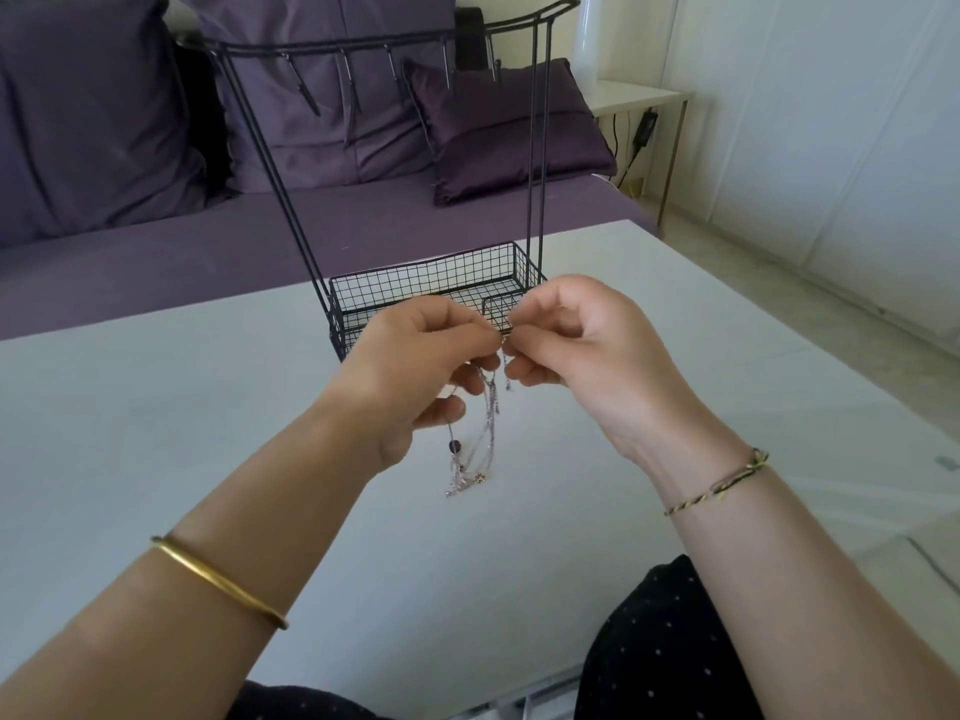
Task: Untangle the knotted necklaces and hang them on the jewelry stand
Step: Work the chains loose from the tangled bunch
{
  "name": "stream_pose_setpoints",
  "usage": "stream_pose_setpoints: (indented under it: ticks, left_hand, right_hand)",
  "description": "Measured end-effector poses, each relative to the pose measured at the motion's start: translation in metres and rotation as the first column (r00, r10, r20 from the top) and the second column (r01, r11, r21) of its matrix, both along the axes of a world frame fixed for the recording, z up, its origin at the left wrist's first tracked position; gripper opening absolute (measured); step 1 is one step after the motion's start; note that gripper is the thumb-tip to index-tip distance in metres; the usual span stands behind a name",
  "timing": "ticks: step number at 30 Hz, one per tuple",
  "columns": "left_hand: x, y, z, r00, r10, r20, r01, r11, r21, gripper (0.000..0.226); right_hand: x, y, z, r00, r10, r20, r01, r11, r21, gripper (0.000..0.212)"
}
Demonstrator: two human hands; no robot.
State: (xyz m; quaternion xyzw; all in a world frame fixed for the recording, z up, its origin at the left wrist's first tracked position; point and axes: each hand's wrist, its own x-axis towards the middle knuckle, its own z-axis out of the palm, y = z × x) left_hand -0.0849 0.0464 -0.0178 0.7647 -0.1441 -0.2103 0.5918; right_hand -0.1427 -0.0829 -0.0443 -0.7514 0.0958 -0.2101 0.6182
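Two hands are pinching a bunch of tangled necklaces over a table.

The left hand [415,366] and the right hand [576,345] are meeting fingertip to fingertip, and both are pinching the top of the necklaces [485,428] with curled fingers. The thin chains are hanging down below the hands, with a dark bead and little charms near the bottom. The black wire stand [423,285] is sitting on the white table [156,407] just behind the hands, with its hooks high above them. A gold bangle [218,582] is sitting on the left arm, and a string bracelet [719,483] is sitting on the right wrist. Purple pillows [93,122] are lying far behind the hands.
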Motion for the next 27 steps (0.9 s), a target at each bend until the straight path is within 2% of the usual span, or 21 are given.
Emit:
stream_pose_setpoints:
  ticks: [3,6,10,13,17,21,24,27]
  left_hand:
    - [0.0002,0.0009,0.0016,0.982,-0.028,-0.185,0.009,0.995,-0.1,0.01]
    - [0.0003,0.0003,0.0009,0.972,-0.033,-0.231,0.004,0.992,-0.128,0.008]
    - [0.0008,0.0,-0.0003,0.977,-0.028,-0.211,0.001,0.992,-0.128,0.007]
    - [0.0008,0.0,-0.0003,0.984,-0.017,-0.178,0.0,0.995,-0.096,0.009]
    - [0.0003,0.0004,-0.0007,0.988,-0.027,-0.155,0.02,0.999,-0.049,0.012]
    - [0.0005,-0.0007,0.0,0.993,-0.041,-0.111,0.042,0.999,0.003,0.013]
    - [0.0019,0.0005,0.0002,0.997,-0.057,-0.057,0.06,0.996,0.06,0.01]
    - [0.0027,0.0033,0.0009,0.996,-0.086,-0.016,0.087,0.993,0.083,0.008]
  right_hand:
    - [0.0004,-0.0008,-0.0013,0.999,-0.02,0.044,0.024,0.997,-0.076,0.02]
    - [0.0014,-0.0008,-0.0026,0.997,-0.061,0.048,0.067,0.988,-0.138,0.018]
    - [0.0002,-0.0006,-0.0009,0.997,-0.068,0.026,0.071,0.987,-0.144,0.02]
    - [-0.0022,0.0015,0.0018,0.999,-0.037,0.033,0.04,0.994,-0.099,0.012]
    - [-0.0006,0.0008,0.0012,0.997,-0.037,0.066,0.051,0.974,-0.222,0.009]
    - [0.0023,-0.0008,-0.0002,0.999,-0.035,0.038,0.044,0.964,-0.261,0.014]
    - [0.0014,-0.0015,0.0003,1.0,-0.019,-0.01,0.016,0.98,-0.196,0.015]
    - [-0.0002,-0.0034,-0.0007,0.996,0.023,-0.09,-0.027,0.999,-0.04,0.017]
